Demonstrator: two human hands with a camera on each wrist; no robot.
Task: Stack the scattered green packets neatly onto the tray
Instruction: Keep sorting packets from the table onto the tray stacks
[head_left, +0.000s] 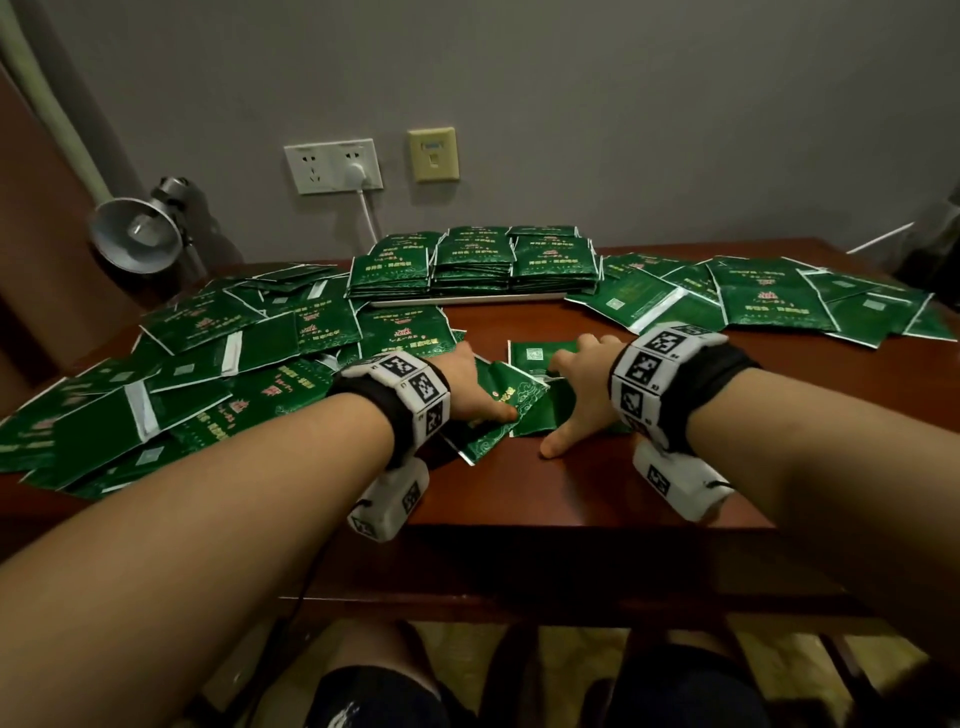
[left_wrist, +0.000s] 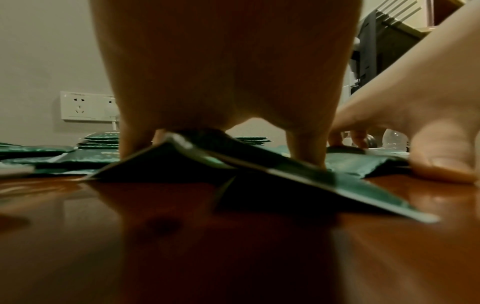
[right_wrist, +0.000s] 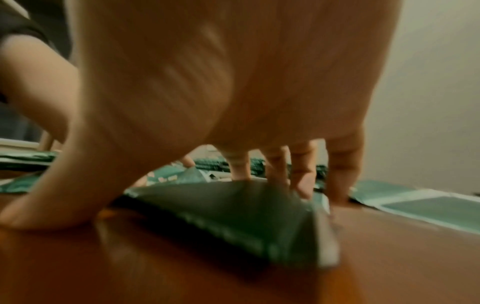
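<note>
- both forearms reached forward over the near edge of the brown tabletop (head_left: 597, 483), each wrist carrying a white marker band.
- left hand (head_left: 470, 387) lay on a green packet (head_left: 493, 410) near the middle of the tabletop, thumb on the packet's top face and fingers at its far edge; the left wrist view showed that packet (left_wrist: 259, 164) tilted, one edge raised off the wood, with fingertips (left_wrist: 310, 152) pressing down on it.
- right hand (head_left: 579, 392) was spread, thumb flat on bare wood, fingers bearing on a second packet (head_left: 540, 358) just beside the first; the right wrist view was blurred, but showed the fingers (right_wrist: 306, 170) straight and touching a bulged packet (right_wrist: 233, 216).
- whether either hand had actually closed round a packet could not be told; both read as flat and pressing.
- scattered packets (head_left: 208, 374) covered the left part of the tabletop in an overlapping heap; another loose group (head_left: 769, 301) lay at the right rear.
- tray (head_left: 467, 300) sat at the rear centre against the wall, carrying three side-by-side stacks of packets (head_left: 472, 260).
- wall socket (head_left: 332, 166) with a white plug stood above the tray; a grey lamp (head_left: 137, 234) stood at the left rear.
</note>
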